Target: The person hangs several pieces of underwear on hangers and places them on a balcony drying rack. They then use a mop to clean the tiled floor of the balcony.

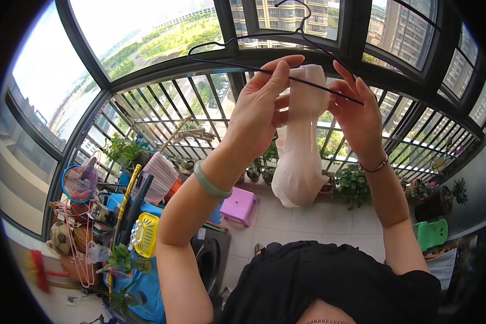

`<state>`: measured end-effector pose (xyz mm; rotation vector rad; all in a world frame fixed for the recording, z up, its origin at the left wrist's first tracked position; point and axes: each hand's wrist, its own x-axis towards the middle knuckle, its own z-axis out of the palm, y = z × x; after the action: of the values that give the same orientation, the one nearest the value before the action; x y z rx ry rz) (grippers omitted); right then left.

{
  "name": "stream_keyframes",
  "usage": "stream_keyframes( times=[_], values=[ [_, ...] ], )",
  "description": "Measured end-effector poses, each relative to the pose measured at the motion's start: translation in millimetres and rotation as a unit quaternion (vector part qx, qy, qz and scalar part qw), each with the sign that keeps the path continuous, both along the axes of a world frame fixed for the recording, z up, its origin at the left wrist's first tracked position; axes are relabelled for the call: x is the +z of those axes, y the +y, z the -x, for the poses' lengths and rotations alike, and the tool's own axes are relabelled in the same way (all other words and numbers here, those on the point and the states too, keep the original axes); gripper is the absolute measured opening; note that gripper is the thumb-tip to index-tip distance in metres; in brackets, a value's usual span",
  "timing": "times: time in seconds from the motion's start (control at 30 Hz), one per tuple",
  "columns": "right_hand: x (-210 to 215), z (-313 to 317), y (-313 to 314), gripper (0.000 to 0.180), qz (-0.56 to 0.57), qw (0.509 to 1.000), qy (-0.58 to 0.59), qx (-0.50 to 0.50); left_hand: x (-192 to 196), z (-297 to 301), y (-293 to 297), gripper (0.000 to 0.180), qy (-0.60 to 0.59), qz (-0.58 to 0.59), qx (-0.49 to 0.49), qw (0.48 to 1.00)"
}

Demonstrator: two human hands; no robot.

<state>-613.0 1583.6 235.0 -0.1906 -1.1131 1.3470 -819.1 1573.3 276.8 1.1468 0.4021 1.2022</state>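
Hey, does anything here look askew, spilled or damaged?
I see no spill or damage. The black hanger tilts, its right end lower, between the left hand and right hand, perhaps just from handling. At left, the yellow basket sits in a crowded jumble.

We're on a home's glassed-in balcony (pixel 321 227), high up. Potted plants (pixel 353 185) edge it, a washing machine (pixel 215 247) stands here, and apartment towers (pixel 398 32) rise outside.

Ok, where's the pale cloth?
The pale cloth hangs right of centre in the head view, between the left hand and right hand, at the dark hanger.
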Motion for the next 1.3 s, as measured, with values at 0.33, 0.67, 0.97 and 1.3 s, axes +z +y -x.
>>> stream_keyframes(
  times=[0.33,0.67,0.97,1.3],
  values=[
    [-48,-56,-42,0.038,0.168,0.942,-0.289,0.017,-51,-14,-14,0.034,0.037,0.035,0.004,0.999],
    [-78,-45,-27,0.023,0.135,0.975,-0.163,-0.065,-53,-6,-28,0.042,0.133,0.008,-0.022,0.991],
    [-79,-8,-20,0.024,0.111,0.968,-0.224,-0.025,-58,2,-30,0.055,0.144,0.021,-0.057,0.988],
    [-62,7,-24,0.024,0.117,0.976,-0.182,0.02,-66,15,-26,0.057,0.168,0.026,-0.019,0.985]
  ],
)
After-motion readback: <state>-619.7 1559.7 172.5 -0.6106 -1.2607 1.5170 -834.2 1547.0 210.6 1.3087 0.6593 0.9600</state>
